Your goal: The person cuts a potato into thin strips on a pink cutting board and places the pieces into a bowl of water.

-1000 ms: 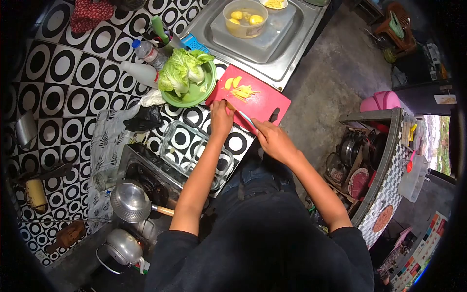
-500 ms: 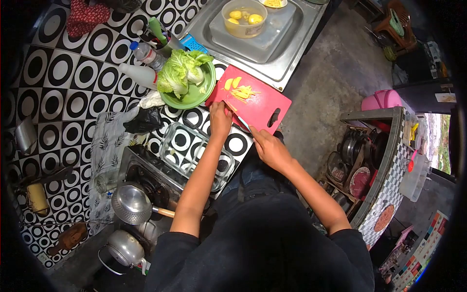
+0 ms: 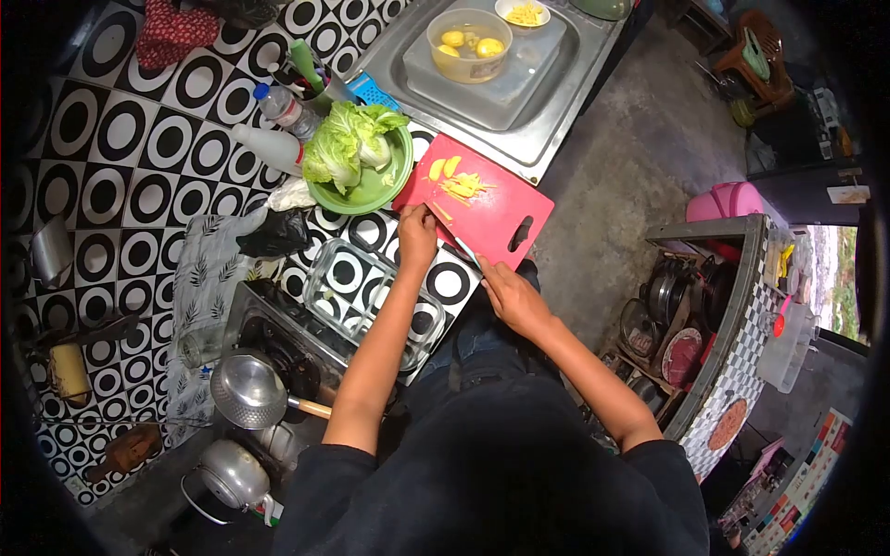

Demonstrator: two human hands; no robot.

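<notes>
A pink cutting board (image 3: 505, 199) lies at the counter's edge. Thin yellow potato strips (image 3: 465, 187) are heaped on it, with a few potato slices (image 3: 445, 168) beside them. At the board's lower left edge, my left hand (image 3: 418, 239) has its fingers bent and pressed together at the end of another potato slice (image 3: 443, 212). The fingers partly hide this contact. My right hand (image 3: 515, 298) is closed round the handle of a knife (image 3: 464, 248). Its blade points toward the left hand, low over the board's near edge.
A green bowl (image 3: 394, 192) of leafy cabbage (image 3: 341, 153) touches the board's left side. Beyond is a steel sink (image 3: 547, 139) with a plastic tub (image 3: 470, 69) of peeled potatoes in water and a small bowl (image 3: 506, 7) of strips. A glass dish (image 3: 320, 295) and stove (image 3: 264, 320) are nearer.
The knife has drawn back from the slice at my left fingers, toward my body. My left hand has shifted slightly downward, and the slice now lies apart from the blade.
</notes>
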